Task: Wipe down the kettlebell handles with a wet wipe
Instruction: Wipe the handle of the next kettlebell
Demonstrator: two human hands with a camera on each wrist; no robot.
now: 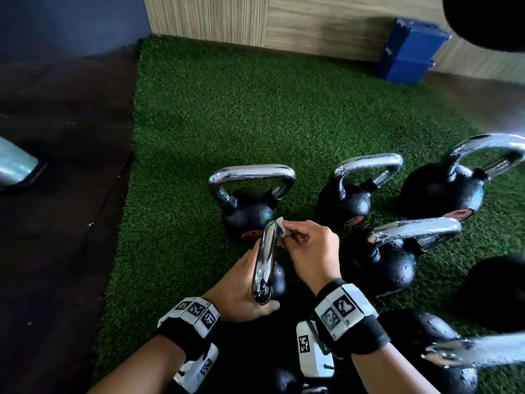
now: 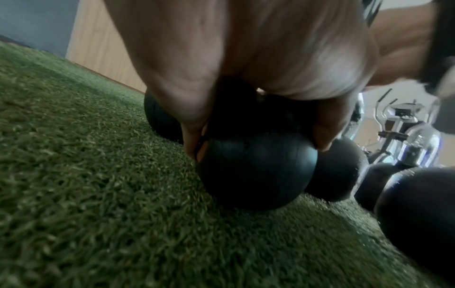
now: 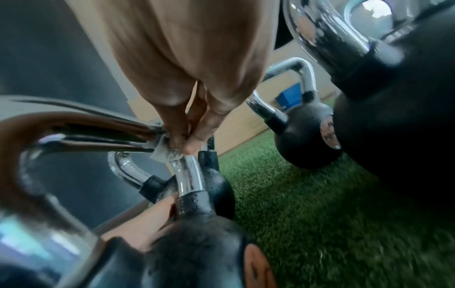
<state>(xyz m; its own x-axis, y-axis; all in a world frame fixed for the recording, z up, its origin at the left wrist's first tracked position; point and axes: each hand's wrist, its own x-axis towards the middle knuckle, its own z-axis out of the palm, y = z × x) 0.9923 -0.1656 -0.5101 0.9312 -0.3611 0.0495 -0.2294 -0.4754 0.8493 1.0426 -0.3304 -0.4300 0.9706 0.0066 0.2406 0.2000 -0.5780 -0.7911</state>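
While my left hand is gripping the heavy kettlebell by its neck on the turf, my right hand is pinching the soft, damp wipe against the slick chrome handle, rubbing its far bend.

Gym, free-weights corner. Green artificial turf covers floor, dark rubber flooring along its left edge. Several black kettlebells with chrome handles stand close together on turf, round weight labels low on bodies. Blue foam blocks stacked far right against wood-panel wall; dark blue-grey wall far left. Left wrist view shows elliptical-type cardio machine in background, beyond kettlebell group.
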